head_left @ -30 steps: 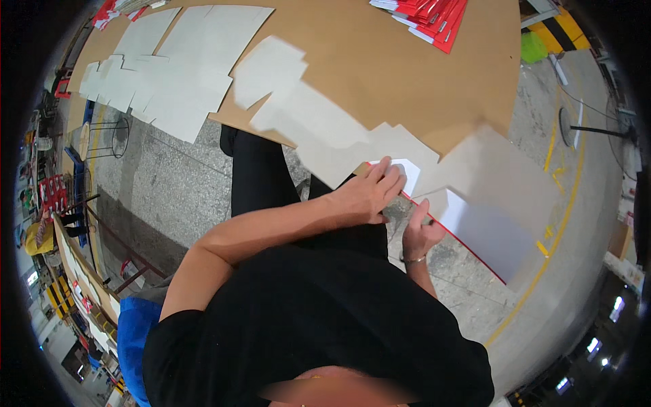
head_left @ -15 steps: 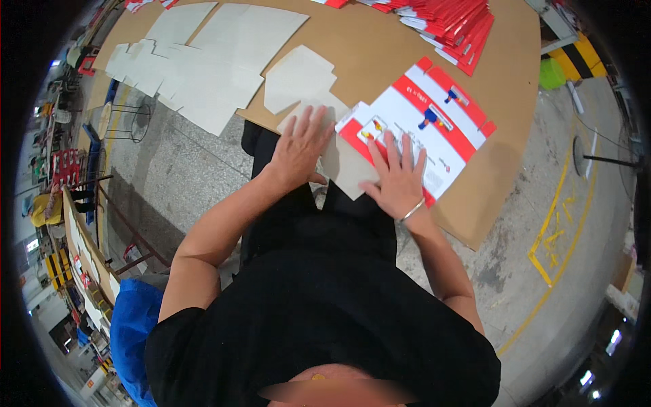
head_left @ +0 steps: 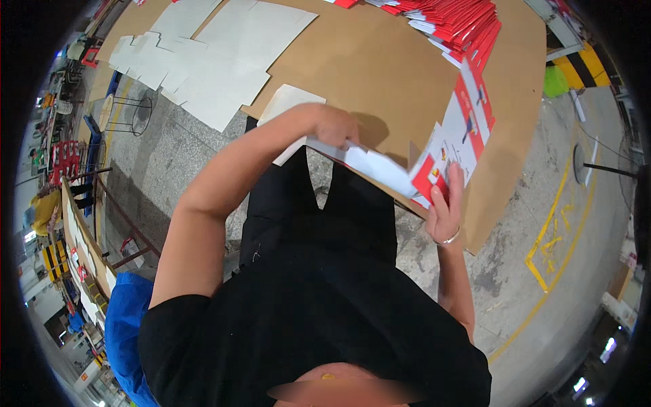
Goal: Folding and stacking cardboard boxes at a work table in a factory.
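Touching a red and white card box [head_left: 441, 152] at the near edge of the brown table [head_left: 386, 81] with the stretched-out right hand [head_left: 444, 214]. Also touching with the left hand [head_left: 337, 127]; cannot tell if gripping.

packaging workshop | concrete floor [head_left: 178, 136] | yellow floor markings [head_left: 537, 275] | piled red-and-white cartons [head_left: 468, 26]

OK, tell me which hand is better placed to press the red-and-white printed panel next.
The right hand, most likely: its fingers lie against the red-and-white printed panel, while the left hand is toward the left end of the carton.
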Demonstrator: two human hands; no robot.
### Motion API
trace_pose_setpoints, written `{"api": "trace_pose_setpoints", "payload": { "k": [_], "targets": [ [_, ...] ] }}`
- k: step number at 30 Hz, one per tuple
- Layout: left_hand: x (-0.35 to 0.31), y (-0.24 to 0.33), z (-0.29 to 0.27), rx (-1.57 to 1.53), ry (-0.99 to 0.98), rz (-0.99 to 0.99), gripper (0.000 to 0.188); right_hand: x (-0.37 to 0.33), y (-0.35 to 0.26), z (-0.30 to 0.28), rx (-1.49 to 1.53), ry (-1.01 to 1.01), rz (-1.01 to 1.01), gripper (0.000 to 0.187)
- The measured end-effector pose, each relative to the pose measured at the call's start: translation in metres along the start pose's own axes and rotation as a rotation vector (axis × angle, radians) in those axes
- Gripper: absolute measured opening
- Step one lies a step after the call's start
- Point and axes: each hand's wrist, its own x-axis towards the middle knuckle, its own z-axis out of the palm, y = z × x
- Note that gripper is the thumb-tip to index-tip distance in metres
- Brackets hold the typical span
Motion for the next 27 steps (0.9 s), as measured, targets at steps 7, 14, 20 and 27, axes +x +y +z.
{"api": "trace_pose_setpoints", "payload": {
  "k": [7,14,20,27],
  "targets": [
    [-0.001,-0.016,-0.002,0.037,0.6,-0.292,0.046,0.021,-0.004,0.016,-0.422,-0.47,0.077,0.045],
    [-0.047,0.025,0.091,0.598,0.784,-0.119,0.063,0.033,0.007,0.025,-0.268,-0.37,0.156,0.053],
    [-0.097,-0.071,0.089,0.37,0.897,-0.032,0.056,0.037,0.012,0.026,-0.193,-0.453,0.113,0.063],
    [-0.015,-0.008,0.07,-1.345,1.76,-0.085,0.073,0.035,0.014,0.024,-0.173,-0.489,0.122,0.063]
  ]
}}
